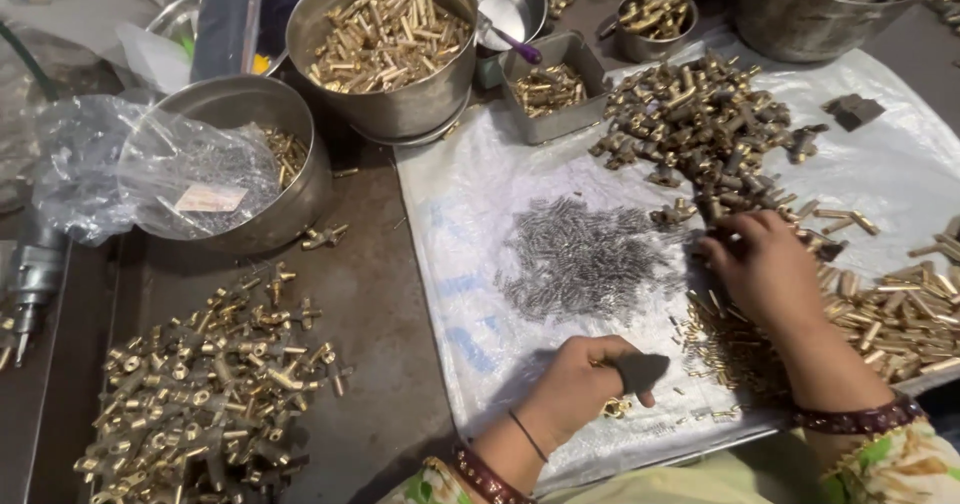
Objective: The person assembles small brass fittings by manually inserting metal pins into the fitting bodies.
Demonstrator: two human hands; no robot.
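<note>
On the white sheet [470, 214], left hand [580, 384] pinches a dark block [640, 372]; right hand [765, 264] curls over brass fittings [700, 124].

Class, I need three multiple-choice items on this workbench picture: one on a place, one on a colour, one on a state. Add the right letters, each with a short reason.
1. Where does the heap of small grey metal pins lie?
A. on the white plastic sheet
B. in a steel bowl
C. on the floor

2. What colour are the short tubes in the big round steel pot?
A. blue
B. brass yellow
C. black

3. What is the left hand doing?
A. lying flat and empty
B. resting inside a bowl
C. gripping a small dark flat piece

Answers: 1 A, the pins are spread on the sheet between the two hands. 2 B, the tubes shine golden. 3 C, the fingers are closed around the dark piece, while the right hand reaches into loose brass parts.
</note>
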